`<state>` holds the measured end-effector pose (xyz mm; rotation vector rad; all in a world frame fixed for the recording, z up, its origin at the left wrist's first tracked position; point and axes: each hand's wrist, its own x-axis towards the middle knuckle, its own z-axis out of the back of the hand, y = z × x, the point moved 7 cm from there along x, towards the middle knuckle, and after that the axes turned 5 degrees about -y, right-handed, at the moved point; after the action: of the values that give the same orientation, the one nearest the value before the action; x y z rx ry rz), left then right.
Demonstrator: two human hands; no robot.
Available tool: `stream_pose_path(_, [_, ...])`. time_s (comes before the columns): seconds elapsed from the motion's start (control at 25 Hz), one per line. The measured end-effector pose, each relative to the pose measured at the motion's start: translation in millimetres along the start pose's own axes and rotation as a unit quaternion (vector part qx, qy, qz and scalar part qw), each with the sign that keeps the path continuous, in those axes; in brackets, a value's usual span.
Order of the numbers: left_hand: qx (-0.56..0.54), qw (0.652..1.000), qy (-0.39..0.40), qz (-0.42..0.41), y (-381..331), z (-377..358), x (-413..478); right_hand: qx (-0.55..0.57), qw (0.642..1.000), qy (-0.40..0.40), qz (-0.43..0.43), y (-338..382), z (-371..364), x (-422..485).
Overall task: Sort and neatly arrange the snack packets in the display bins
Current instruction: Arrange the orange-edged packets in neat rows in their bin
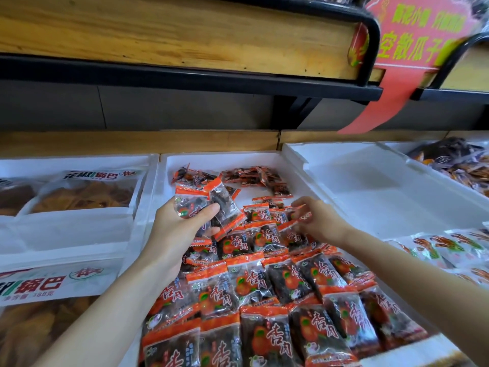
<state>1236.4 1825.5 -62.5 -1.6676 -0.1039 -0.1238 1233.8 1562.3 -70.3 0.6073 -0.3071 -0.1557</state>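
Left hand [182,226] clutches a stack of packets [209,205], right hand [321,222] pinches a loose packet [300,217] in the bin [296,168] just beneath it, mid-arranging, and next likely squares it into the row [262,234]

I get a bright, evenly lit view, and the light looks soft and overhead. The white foam bins [370,181] at 3 o'clock run close to blown-out, with only faint grey shadows along their walls. Below the wooden shelf [158,35] at 12 o'clock I see a dark band in shade. The clear packets [201,205] in the left hand [174,229] throw small glints. Motion blur smears the right hand's [317,221] fingertips. The red sign [412,35] at 1 o'clock is soft and streaked. Straight edges bow towards the corners, and the packets at 6 o'clock look stretched.
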Motion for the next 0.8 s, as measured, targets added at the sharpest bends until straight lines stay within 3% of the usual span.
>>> stream_pose_path(0.16, [0.008,1.000,0.020,-0.002,-5.5,-5.9,-5.8,0.077,0.996,0.025,-0.028,-11.7,2.6,8.9])
stream_pose_path(0.28, [0.018,0.999,0.035,0.002,-8.6,-12.6,-9.8,0.048,0.997,0.050,-0.015,-12.2,-8.1,5.4])
stream_pose_path(0.44, [0.010,0.999,0.048,0.008,-11.9,-24.6,-14.6,0.016,0.997,-0.050,0.063,10.2,9.0,-5.2])
stream_pose_path(0.52, [0.000,0.998,0.063,0.011,-16.0,-32.9,-17.5,0.135,0.986,-0.064,0.077,34.1,20.1,-20.3])
stream_pose_path(0.6, [-0.018,0.997,0.078,0.013,-19.8,-44.0,-21.5,0.284,0.956,0.028,0.072,62.7,13.8,-40.7])
stream_pose_path(0.68, [-0.029,0.996,0.083,0.010,-22.2,-55.9,-25.3,0.320,0.940,0.064,0.097,80.1,10.5,-54.6])
stream_pose_path(0.8, [-0.005,0.998,0.057,0.011,-17.4,-63.3,-25.8,0.271,0.953,-0.068,0.119,75.9,31.4,-56.7])
